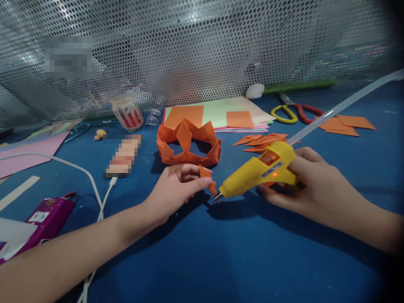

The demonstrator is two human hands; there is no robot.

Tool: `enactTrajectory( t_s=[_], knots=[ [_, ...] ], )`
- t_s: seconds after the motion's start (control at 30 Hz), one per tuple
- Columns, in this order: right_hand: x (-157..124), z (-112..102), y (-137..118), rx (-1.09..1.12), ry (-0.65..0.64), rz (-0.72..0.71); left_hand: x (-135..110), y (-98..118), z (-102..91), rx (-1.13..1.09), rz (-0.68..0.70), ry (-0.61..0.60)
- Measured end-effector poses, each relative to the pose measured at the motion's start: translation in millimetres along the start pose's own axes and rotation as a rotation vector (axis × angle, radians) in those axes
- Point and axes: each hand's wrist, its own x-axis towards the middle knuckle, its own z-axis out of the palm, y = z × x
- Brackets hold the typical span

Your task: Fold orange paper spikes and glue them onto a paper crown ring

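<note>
Between thumb and fingers, my left hand (176, 187) pinches a small folded orange paper piece (207, 176). My right hand (312, 181) grips a yellow hot glue gun (257, 170) with an orange light glowing on its side. The gun's metal nozzle points left and down, right at the lower end of the paper piece; whether they touch I cannot tell. A long clear glue stick (341, 110) juts from the gun's back. Just beyond my left hand stands a ring of folded orange paper (186, 156), with pointed tips like a crown. Several folded orange pieces (261, 141) lie behind the gun.
Behind are stacked coloured sheets (217, 110), yellow-handled scissors (284, 114), red-handled scissors (307, 112), orange squares (344, 124) and a jar (128, 112). On the left lie a pixelated phone-like object (124, 155), white cables (94, 181) and a purple device (47, 221). A perforated metal screen (195, 54) bounds the back.
</note>
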Motion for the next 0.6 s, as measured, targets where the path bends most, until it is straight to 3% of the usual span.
enactTrajectory(
  t_s=[0.6],
  knots=[
    [4.5,-4.7,-1.5,-0.002,-0.014,0.077,0.5,2.6,-0.7,-0.041,-0.011,-0.014]
  ],
)
